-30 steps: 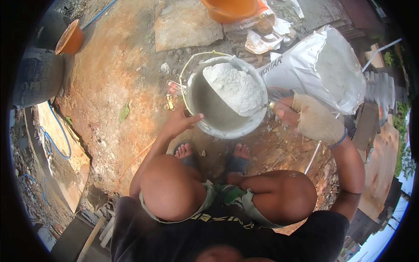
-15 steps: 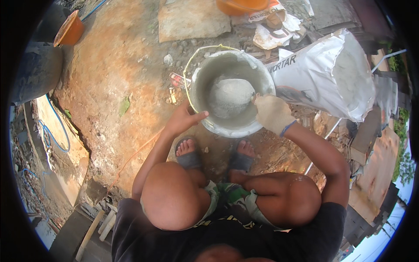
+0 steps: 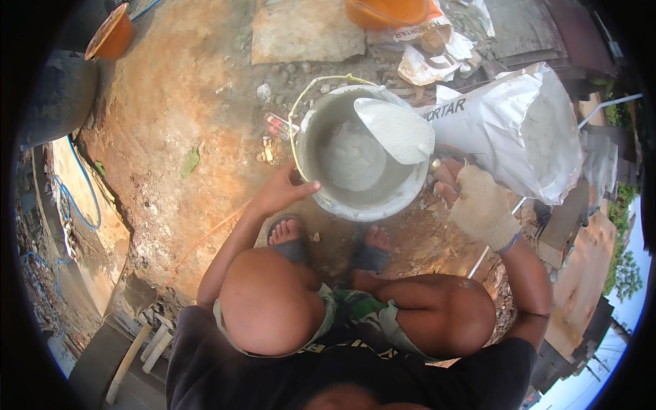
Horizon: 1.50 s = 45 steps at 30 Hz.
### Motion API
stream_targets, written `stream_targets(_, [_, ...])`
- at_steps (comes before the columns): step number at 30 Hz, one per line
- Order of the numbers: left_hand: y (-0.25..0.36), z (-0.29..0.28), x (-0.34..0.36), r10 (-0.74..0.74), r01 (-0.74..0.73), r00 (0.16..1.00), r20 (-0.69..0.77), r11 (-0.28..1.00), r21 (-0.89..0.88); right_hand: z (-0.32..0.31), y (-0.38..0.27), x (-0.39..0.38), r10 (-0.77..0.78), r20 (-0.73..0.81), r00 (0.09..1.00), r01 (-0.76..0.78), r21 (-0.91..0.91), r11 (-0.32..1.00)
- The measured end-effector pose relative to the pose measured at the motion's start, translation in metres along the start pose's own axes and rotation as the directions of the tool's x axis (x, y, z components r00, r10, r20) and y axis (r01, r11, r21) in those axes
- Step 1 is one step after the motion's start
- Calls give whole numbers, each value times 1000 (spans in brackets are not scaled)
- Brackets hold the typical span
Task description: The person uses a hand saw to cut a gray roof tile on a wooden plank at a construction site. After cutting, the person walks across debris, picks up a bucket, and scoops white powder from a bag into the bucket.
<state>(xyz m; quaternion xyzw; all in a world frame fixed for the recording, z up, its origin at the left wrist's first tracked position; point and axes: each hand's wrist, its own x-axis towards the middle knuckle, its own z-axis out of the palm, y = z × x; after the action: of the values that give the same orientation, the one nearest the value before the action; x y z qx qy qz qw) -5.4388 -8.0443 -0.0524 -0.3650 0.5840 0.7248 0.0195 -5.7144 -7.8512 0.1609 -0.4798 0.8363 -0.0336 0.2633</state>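
Observation:
A round grey-coated bucket point(image 3: 321, 193) stands on the ground before my feet, with grey powder or mix point(image 3: 352, 157) inside and a yellowish handle point(image 3: 292, 113) along its left side. My left hand point(image 3: 281, 191), bare, grips the bucket's near-left rim, thumb on the edge. To the right of the bucket, my right hand point(image 3: 478, 201) wears a beige knit glove with bare fingertips. It holds a trowel point(image 3: 400, 133) whose broad, powder-coated blade lies over the bucket's right side; the fingers hide most of its handle.
An opened white mortar bag point(image 3: 488, 113) lies on the right, its mouth showing grey powder. Orange tubs point(image 3: 386, 12) point(image 3: 113, 34) sit at the far side and far left. Torn paper point(image 3: 430, 61), a flat slab point(image 3: 307, 31), a dark drum point(image 3: 58, 99), boards point(image 3: 581, 287) and blue hose point(image 3: 85, 219) surround the spot.
My right hand has moved right and toward me, drawing the trowel up from inside the bucket to over its right rim. The left hand stays at the rim.

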Motion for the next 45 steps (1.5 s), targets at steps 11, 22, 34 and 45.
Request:
stream_targets(11, [-7,8,1,-17,13,1000,-22,987,-160,-185,21,-123,258,-417,872,-358,-182,916])
stream_targets(22, [-7,10,-1,-30,21,998,-50,986,-168,-155,127,-31,251,-268,930,-366,-717,594])
stream_targets(34, [-9,6,4,-33,25,998,-61,993,-118,-113,149,1,195,-62,979,-197,-535,822])
stream_targets(45, [-9,4,4,-25,26,1000,14,999,-42,-115,149,13,313,4,950,-294,-325,899])
